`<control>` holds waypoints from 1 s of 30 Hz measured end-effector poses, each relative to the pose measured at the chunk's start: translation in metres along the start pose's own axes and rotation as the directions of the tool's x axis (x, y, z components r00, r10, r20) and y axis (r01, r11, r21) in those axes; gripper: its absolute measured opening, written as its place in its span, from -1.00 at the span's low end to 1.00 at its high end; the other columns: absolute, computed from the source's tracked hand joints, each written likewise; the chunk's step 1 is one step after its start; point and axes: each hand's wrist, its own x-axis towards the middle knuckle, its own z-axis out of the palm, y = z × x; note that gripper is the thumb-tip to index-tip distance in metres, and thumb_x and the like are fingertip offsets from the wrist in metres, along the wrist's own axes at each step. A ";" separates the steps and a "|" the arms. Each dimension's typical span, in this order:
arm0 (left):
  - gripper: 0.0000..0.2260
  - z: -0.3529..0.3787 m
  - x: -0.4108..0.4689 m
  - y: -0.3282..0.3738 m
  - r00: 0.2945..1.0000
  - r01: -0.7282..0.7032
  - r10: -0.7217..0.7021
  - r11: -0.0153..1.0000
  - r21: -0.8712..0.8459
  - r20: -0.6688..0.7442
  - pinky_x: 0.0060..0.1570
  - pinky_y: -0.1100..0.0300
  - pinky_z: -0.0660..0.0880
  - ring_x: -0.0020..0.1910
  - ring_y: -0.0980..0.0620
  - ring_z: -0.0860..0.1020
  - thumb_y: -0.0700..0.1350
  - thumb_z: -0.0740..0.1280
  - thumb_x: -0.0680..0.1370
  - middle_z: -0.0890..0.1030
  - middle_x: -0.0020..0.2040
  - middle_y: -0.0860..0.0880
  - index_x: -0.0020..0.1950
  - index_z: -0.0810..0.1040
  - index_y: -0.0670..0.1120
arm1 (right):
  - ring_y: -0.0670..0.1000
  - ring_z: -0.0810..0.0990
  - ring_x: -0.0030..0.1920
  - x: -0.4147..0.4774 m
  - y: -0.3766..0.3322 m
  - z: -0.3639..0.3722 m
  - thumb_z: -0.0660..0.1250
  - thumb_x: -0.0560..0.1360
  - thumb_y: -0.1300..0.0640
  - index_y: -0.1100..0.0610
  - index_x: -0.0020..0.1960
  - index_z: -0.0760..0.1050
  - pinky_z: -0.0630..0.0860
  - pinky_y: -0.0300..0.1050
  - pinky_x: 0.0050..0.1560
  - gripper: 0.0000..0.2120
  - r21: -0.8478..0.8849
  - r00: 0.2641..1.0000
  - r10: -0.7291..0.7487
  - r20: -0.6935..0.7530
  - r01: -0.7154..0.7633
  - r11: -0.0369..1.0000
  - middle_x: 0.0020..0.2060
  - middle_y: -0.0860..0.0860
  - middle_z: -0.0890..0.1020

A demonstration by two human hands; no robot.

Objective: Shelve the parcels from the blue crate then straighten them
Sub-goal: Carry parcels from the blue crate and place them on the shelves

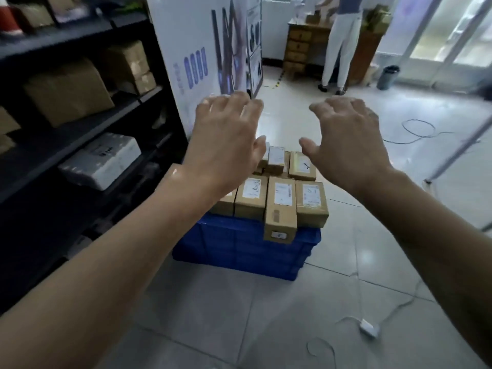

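Parcels (281, 201): oblong brown cardboard boxes, clear tape, a white label on each top face. They are piled in the blue crate (239, 249) and rise above its rim.
- Near row: four side by side, labels up, long axes running away from the camera. The third from the left is the longest, and its near end overhangs the crate's near rim.
- Far row: same heading, partly hidden behind the hands; count not readable.

Crate: on the tiled floor (266, 315), just beside the foot of the dark shelf (87, 145) and a white printed panel (186, 49) at the shelf's end.

Left hand (226, 134): palm down over the far-left parcels, grip apart, fingers spread and slightly bent, holding nothing.
Right hand (346, 139): palm down over the far-right parcels, grip likewise apart and holding nothing.
Contact with the parcels: cannot tell.

Room:
- Open floor lies right of the crate and on its near side.
- A white adapter (368, 327) with its thin cable lies on the tiles near right.
- The shelf hems in the left side. Its tiers carry brown boxes (69, 91) and a white wrapped parcel (102, 161), with dark free space along the lower tiers.

Far end: another person (342, 43) stands at a wooden table (298, 46), with a grey bin (388, 77) nearby.
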 end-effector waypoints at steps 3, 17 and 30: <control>-0.56 0.024 0.021 -0.006 0.998 -0.056 0.057 0.997 -0.049 0.006 0.37 -0.05 0.18 0.34 -0.14 0.36 0.01 0.27 0.56 0.43 0.35 -0.13 0.39 0.35 -0.12 | 0.21 0.30 0.40 0.011 0.010 0.019 0.31 0.53 -0.01 0.17 0.41 0.35 0.20 0.14 0.38 -0.49 -0.024 0.996 0.078 0.047 -0.077 0.997 0.38 0.18 0.40; -0.58 0.197 0.107 0.045 0.967 0.092 -0.016 0.953 -0.290 0.253 0.30 -0.02 0.29 0.26 -0.07 0.43 0.02 0.29 0.54 0.48 0.29 -0.10 0.36 0.40 -0.11 | 0.17 0.34 0.37 0.068 0.133 0.141 0.31 0.54 -0.02 0.15 0.43 0.34 0.25 0.06 0.36 -0.49 0.038 0.959 0.126 0.252 -0.140 0.989 0.35 0.14 0.44; -0.53 0.367 0.099 0.067 0.700 0.613 -0.370 0.750 -0.249 0.611 0.15 0.02 0.43 0.22 -0.08 0.46 0.03 0.36 0.50 0.46 0.30 -0.10 0.34 0.40 -0.12 | 0.17 0.42 0.31 0.093 0.232 0.314 0.35 0.51 -0.06 0.11 0.42 0.33 0.43 0.12 0.23 -0.46 0.110 0.841 0.067 0.537 -0.148 0.983 0.32 0.14 0.48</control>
